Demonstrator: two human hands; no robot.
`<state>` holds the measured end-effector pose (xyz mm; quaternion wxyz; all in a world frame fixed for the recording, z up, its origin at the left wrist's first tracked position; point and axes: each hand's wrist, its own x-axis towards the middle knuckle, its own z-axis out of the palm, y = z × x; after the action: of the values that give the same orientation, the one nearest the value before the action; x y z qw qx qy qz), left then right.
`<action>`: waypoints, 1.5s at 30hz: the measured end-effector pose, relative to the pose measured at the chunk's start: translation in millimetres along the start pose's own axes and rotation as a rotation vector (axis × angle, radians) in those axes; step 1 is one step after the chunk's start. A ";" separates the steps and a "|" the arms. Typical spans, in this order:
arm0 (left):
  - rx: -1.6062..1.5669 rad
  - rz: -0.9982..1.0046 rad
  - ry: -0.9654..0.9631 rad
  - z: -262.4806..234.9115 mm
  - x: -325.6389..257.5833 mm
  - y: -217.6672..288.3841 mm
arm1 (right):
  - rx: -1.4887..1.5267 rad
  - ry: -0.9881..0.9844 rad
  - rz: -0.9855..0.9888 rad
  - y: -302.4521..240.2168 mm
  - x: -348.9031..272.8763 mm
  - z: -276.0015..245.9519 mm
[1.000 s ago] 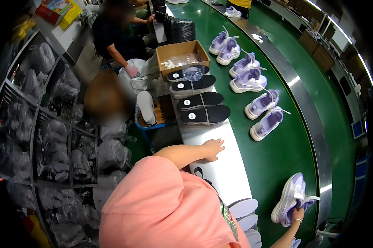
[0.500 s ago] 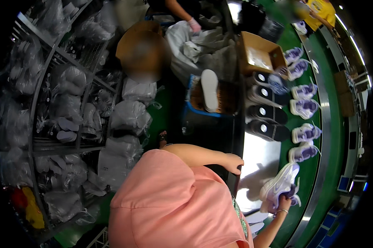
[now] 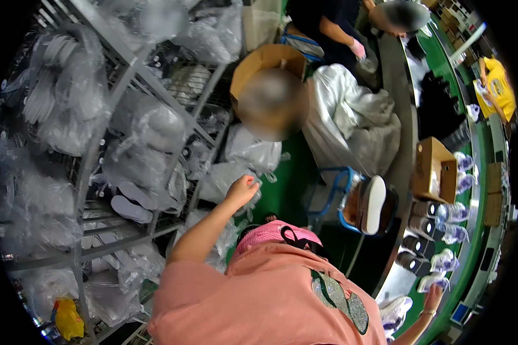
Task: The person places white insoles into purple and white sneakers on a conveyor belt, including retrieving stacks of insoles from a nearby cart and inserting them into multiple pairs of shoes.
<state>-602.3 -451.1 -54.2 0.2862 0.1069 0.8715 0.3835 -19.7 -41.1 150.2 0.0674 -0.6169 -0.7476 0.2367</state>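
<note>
My left hand (image 3: 243, 190) is raised at the end of a bent arm, beside the bagged goods on the rack side. Its fingers are curled in, and nothing shows in them. At the lower right, my right hand (image 3: 434, 296) reaches across to the green belt, its fingers closed at the near end of a white and purple sneaker (image 3: 430, 282). Several similar sneakers (image 3: 444, 260) stand in a row farther along the belt. Closer to my body, more white and purple footwear (image 3: 395, 313) lies at the bench edge, partly hidden by my shirt.
Metal racks (image 3: 106, 109) with plastic-bagged soles fill the left. Ahead are a round cardboard drum (image 3: 267, 60), a silvery sack (image 3: 351, 115) and a blue-rimmed crate (image 3: 351, 221) holding soles. Dark insoles (image 3: 418, 246) and an open carton (image 3: 434, 172) line the bench. Other people work farther off.
My view has swung left. My left hand has come off the bench edge and moved up toward the racks. My right hand has shifted from the near sneakers to one farther along the belt.
</note>
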 end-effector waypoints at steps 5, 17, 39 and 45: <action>-0.382 0.107 0.184 -78.1 48.4 14.5 | 0.185 -0.359 -0.319 -248.6 65.6 93.5; -0.127 0.300 0.734 -263.9 187.6 137.9 | 0.279 -0.827 -1.351 -758.0 140.4 371.8; -1.149 -0.212 0.573 -310.7 453.2 141.9 | -0.160 -0.376 -1.198 -1076.4 199.7 601.1; -1.115 -0.269 0.719 -342.4 522.4 70.8 | 0.147 -0.798 -0.990 -1065.3 233.0 635.0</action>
<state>-1228.4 -398.7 -34.8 0.0360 -0.3005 0.5900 0.7486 -1271.3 -125.8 13.1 -0.0726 -0.0569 -0.8935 0.4395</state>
